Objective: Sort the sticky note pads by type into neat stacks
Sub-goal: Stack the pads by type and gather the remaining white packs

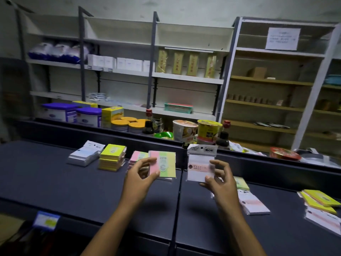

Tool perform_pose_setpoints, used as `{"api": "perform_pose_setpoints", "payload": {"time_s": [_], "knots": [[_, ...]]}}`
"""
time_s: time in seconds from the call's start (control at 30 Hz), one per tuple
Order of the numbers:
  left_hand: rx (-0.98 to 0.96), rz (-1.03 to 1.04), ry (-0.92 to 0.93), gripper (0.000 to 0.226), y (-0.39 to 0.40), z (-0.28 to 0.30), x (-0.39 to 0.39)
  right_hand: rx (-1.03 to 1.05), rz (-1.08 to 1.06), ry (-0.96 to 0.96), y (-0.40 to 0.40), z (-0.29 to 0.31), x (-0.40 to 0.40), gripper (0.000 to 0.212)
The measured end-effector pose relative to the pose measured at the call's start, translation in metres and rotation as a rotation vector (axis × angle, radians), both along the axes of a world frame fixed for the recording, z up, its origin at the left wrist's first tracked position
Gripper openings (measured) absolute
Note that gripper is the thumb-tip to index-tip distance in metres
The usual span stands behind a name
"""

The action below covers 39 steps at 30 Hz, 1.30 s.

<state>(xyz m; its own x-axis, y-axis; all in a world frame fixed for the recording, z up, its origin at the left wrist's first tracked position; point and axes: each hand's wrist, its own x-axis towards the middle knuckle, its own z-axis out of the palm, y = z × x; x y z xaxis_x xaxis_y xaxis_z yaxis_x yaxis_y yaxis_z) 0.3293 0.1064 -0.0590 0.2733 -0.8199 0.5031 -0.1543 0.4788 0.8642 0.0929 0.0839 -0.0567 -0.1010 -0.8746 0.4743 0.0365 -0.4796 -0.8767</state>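
My left hand (141, 174) pinches a pink-and-green striped pad (164, 164) marked 2209, held above the dark shelf top (73, 185). My right hand (219, 179) pinches a white packaged pad with a pink band (198, 163), lifted upright. Behind my left hand sits a pink-and-green stack (137, 157). To its left stand a yellow pad stack (112, 157) and a white packaged stack (85, 153). Unsorted pads lie at the right: white-and-pink ones (253, 203), a green one (240, 182), yellow ones (320, 200) and more white packs (323, 219).
A raised dark ledge (92, 133) runs behind the shelf top, with tins (88, 116), jars, noodle cups (184, 130) and bottles beyond it. Shelving with boxes lines the wall. A price label (46, 219) hangs on the front edge at the lower left.
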Motion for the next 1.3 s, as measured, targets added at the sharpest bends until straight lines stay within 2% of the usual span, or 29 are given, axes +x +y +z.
{"api": "perform_pose_setpoints", "payload": {"time_s": [0.3,0.57,0.7,0.93,1.3], "knots": [[0.015,0.054,-0.023,0.042,-0.010,-0.002,0.058,-0.012,0.049,0.035,-0.017,0.009,0.061,0.044],[0.014,0.010,-0.098,0.042,-0.072,0.006,0.107,-0.031,-0.030,0.059,-0.064,0.021,0.113,0.044],[0.046,0.022,-0.200,0.042,-0.108,0.006,0.123,-0.044,-0.057,0.037,-0.092,0.027,0.132,0.046],[0.069,0.014,-0.336,0.043,-0.146,0.000,0.135,-0.068,-0.090,-0.003,-0.126,0.031,0.153,0.045],[0.084,0.015,-0.482,0.040,-0.154,-0.019,0.129,-0.067,-0.125,-0.009,-0.129,0.018,0.156,0.043]]}}
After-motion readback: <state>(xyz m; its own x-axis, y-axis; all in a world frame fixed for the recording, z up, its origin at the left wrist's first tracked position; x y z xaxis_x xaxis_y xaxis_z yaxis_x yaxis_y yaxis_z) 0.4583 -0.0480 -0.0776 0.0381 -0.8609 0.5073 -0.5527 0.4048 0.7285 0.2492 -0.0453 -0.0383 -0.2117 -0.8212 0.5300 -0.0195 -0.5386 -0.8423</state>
